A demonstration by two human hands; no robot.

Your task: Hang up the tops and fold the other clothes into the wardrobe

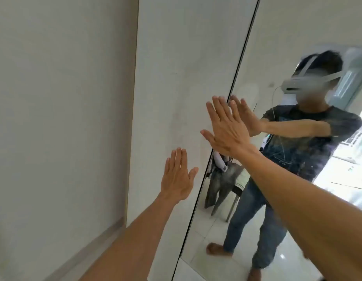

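A plain pale wall fills my left side. Next to it stands the wardrobe, and it is closed, so whatever is inside it is hidden from me. Its nearer door is a flat white panel. The farther door is a full-height mirror, and a thin dark edge strip runs between the two.

The mirror shows me standing barefoot on glossy white floor tiles, in a dark printed T-shirt and blue jeans, with a pale headset strapped on.

The clothes show up only in that reflection. They are heaped on a metal-legged chair behind me, well apart from the wardrobe. A pair of faded grey jeans hangs down the chair's front, a white garment with dark patches sits above it, and something pale lies on the seat beside them; I cannot tell what those last pieces are.

My right hand is spread flat with the fingers straight. It holds nothing, and it lies across the dark strip where the white door meets the mirror, its fingertips meeting their own reflection.

My left hand is lower — flat against the white door, fingers straight and close together, thumb out to the side, also gripping nothing.
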